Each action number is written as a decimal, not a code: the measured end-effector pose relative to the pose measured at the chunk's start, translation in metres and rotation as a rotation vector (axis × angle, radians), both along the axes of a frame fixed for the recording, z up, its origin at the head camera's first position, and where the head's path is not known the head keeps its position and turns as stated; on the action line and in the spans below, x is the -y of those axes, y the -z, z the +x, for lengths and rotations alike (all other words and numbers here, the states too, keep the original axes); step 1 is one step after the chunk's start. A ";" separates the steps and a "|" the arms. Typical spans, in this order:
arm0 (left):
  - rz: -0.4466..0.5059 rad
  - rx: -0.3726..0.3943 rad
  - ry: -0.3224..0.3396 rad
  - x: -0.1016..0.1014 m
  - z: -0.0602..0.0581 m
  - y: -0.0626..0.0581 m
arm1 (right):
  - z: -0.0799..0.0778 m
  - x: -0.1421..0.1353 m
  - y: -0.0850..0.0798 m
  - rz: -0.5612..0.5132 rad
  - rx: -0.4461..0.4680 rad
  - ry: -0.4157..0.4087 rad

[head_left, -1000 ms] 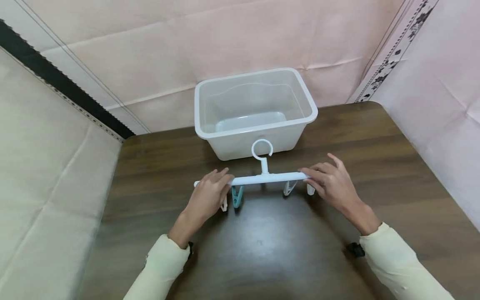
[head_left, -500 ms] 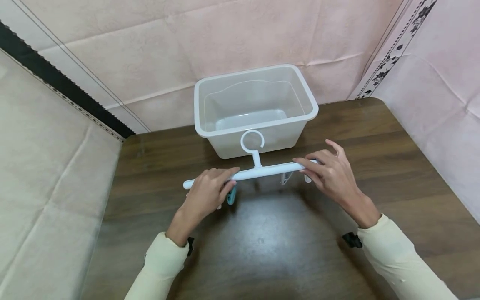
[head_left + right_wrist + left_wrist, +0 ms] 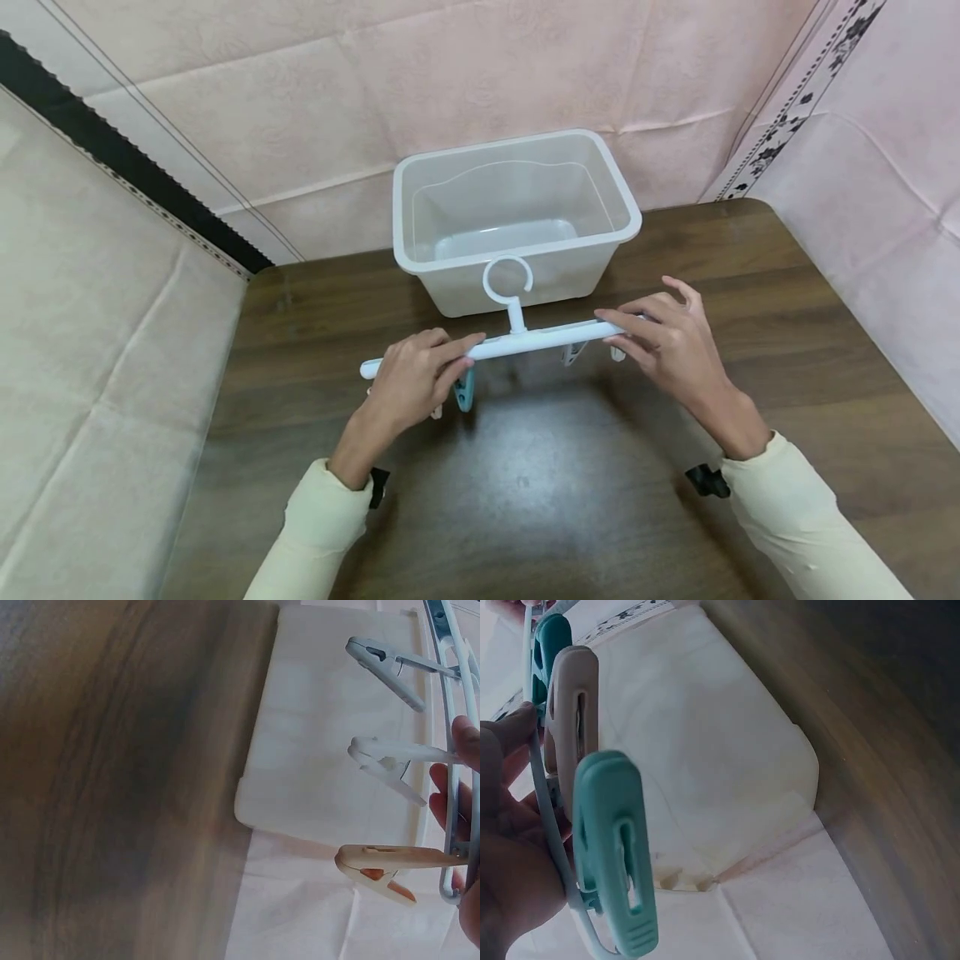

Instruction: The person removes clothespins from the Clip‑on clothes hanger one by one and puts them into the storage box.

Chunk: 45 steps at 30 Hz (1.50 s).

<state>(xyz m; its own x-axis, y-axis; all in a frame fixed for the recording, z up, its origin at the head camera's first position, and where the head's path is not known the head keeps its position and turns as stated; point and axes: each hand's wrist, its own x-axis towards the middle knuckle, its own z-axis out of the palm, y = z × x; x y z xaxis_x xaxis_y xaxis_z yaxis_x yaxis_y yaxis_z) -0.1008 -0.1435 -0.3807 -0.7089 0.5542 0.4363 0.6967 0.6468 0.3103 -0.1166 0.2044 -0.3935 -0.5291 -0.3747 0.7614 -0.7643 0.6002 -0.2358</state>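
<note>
Out in front hangs a white clip hanger (image 3: pixel 547 338) with a round hook on top, its bar tilted slightly higher at the right. My left hand (image 3: pixel 412 377) grips the bar left of the hook, thumb and fingers around it. Near the other end, my right hand (image 3: pixel 673 346) pinches the bar, its little finger raised. Clothespins dangle below: a front teal clothespin (image 3: pixel 616 851) and a beige clothespin (image 3: pixel 574 727) show in the left wrist view. The right wrist view has a peach clothespin (image 3: pixel 397 856), a white clothespin (image 3: pixel 386 761) and a grey clothespin (image 3: pixel 386 667). My palms hide parts of the bar.
Behind the hanger, a pale grey plastic tub (image 3: pixel 517 250) stands at the back of the brown wooden table (image 3: pixel 525 517). Light patterned cloth (image 3: pixel 510 75) hangs around the table's back and sides.
The hanger has risen a little and shifted left, its right end tipping upward. Both hands have moved with it, keeping hold of the bar. The tub has stayed in place.
</note>
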 end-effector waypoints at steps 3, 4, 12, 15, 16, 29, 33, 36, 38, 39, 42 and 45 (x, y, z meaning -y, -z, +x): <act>0.020 -0.005 -0.003 0.002 0.001 -0.003 | 0.000 0.000 -0.003 -0.027 0.012 0.015; 0.029 -0.008 -0.005 0.003 0.002 -0.004 | 0.000 0.000 -0.004 -0.039 0.020 0.020; 0.078 -0.050 -0.031 0.010 0.007 -0.011 | 0.005 -0.002 -0.017 -0.287 -0.027 0.105; 0.091 -0.066 -0.038 0.013 0.008 -0.015 | 0.011 0.001 -0.029 -0.384 -0.026 0.150; 0.094 -0.067 -0.041 0.013 0.009 -0.016 | 0.014 0.001 -0.032 -0.398 -0.017 0.164; 0.143 -0.059 -0.022 0.014 0.016 -0.027 | 0.023 -0.022 -0.014 -0.606 0.461 0.189; 0.150 -0.034 -0.029 0.013 0.016 -0.028 | 0.026 -0.024 -0.012 -0.614 0.540 0.178; 0.153 -0.017 -0.034 0.014 0.015 -0.027 | 0.027 -0.024 -0.011 -0.621 0.575 0.192; 0.155 -0.009 -0.039 0.014 0.015 -0.027 | 0.027 -0.025 -0.012 -0.631 0.583 0.192; 0.155 -0.006 -0.042 0.014 0.015 -0.027 | 0.026 -0.026 -0.013 -0.634 0.583 0.194; 0.151 0.000 -0.050 0.014 0.014 -0.027 | 0.026 -0.028 -0.015 -0.639 0.573 0.193; 0.145 0.007 -0.052 0.014 0.014 -0.027 | 0.026 -0.030 -0.016 -0.642 0.567 0.191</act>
